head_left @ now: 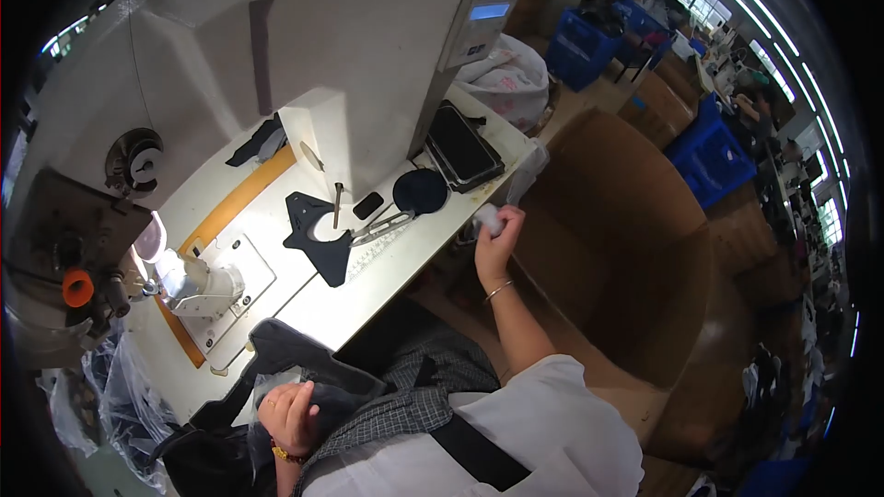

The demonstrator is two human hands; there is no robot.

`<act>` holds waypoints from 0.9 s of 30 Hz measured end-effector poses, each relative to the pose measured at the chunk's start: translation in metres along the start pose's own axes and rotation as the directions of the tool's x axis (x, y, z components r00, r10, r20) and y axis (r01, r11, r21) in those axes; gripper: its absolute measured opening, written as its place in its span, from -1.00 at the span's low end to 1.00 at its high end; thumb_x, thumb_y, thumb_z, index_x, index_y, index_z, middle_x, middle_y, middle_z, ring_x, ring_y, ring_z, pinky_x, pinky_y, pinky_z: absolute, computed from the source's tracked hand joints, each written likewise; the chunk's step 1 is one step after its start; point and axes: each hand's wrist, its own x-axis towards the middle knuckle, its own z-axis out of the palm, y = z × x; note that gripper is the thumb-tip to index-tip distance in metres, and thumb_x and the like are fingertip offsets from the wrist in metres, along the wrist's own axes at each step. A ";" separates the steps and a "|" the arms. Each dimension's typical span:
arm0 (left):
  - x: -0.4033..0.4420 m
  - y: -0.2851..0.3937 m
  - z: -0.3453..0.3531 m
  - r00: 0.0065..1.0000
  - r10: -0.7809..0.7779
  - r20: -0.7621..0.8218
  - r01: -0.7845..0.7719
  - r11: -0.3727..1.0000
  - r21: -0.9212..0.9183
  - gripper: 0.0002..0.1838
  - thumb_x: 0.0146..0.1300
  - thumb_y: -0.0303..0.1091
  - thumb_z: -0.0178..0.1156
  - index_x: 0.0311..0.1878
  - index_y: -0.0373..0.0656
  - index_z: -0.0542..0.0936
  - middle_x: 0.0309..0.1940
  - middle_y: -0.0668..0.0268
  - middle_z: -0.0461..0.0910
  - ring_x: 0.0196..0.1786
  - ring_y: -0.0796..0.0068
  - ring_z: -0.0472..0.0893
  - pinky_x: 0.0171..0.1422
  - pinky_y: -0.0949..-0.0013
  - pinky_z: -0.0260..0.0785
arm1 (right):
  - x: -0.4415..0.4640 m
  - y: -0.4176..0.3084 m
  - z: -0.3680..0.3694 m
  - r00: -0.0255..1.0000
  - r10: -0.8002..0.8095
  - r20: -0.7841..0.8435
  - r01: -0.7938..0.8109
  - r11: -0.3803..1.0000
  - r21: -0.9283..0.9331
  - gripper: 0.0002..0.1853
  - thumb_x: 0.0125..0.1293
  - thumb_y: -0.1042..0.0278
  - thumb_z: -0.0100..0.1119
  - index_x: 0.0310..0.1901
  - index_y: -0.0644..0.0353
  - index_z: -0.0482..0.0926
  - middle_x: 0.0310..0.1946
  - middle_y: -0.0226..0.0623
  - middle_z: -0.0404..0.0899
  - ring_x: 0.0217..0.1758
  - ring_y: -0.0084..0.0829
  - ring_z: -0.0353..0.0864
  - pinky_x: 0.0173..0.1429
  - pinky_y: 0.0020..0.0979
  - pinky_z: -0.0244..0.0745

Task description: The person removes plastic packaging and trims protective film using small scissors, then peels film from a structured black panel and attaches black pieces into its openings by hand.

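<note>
My left hand [289, 416], fingers curled together, grips thin clear plastic at the dark fabric [318, 364] by the table's front edge. Beyond the table's right side, my right hand [500, 235] is closed on crumpled whitish plastic [488, 218], close to the open cardboard box [635, 138]. On the white table [387, 267] lie a black angular piece [333, 258], scissors [382, 226], a round dark pad [420, 190] and a small black oval piece [368, 205]. The sewing machine's working end [198, 285] stands lit at the left.
The large machine body [368, 37] rises over the table. A black tray [462, 147] rests at the table's far right corner, near a white sack [506, 81]. Blue crates [711, 161] stand farther right. Clear plastic [129, 405] hangs at lower left. A co-worker [760, 115] is in the distance.
</note>
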 end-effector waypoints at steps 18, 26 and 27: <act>-0.018 -0.026 -0.005 0.998 0.047 -0.031 -0.045 0.996 0.070 -0.73 0.42 -0.26 0.09 -0.16 -0.28 0.65 -0.40 0.16 0.64 -0.36 0.18 0.65 -0.28 0.19 0.52 | 0.012 -0.022 -0.037 0.484 0.223 0.846 0.002 0.967 -0.255 -0.58 0.18 0.22 0.28 0.00 0.32 0.55 -0.06 0.02 0.60 -0.01 0.05 0.61 0.06 -0.10 0.53; -0.014 -0.031 -0.003 0.996 0.055 -0.065 -0.050 0.996 0.072 -0.75 0.42 -0.27 0.10 -0.16 -0.27 0.64 -0.43 0.18 0.63 -0.40 0.19 0.64 -0.32 0.21 0.49 | -0.001 -0.003 -0.020 0.555 0.188 0.810 0.001 0.974 -0.226 -0.68 0.12 0.36 0.23 -0.13 0.38 0.59 0.00 0.09 0.57 0.02 0.09 0.60 0.09 -0.09 0.52; -0.015 -0.032 -0.003 0.997 0.050 -0.066 -0.045 0.996 0.073 -0.75 0.42 -0.27 0.10 -0.15 -0.27 0.64 -0.43 0.18 0.62 -0.40 0.19 0.64 -0.33 0.22 0.49 | -0.005 0.003 -0.021 0.617 0.130 0.776 -0.065 0.991 -0.115 -0.71 0.12 0.38 0.22 -0.14 0.37 0.60 -0.01 0.07 0.57 0.01 0.08 0.61 0.08 -0.09 0.52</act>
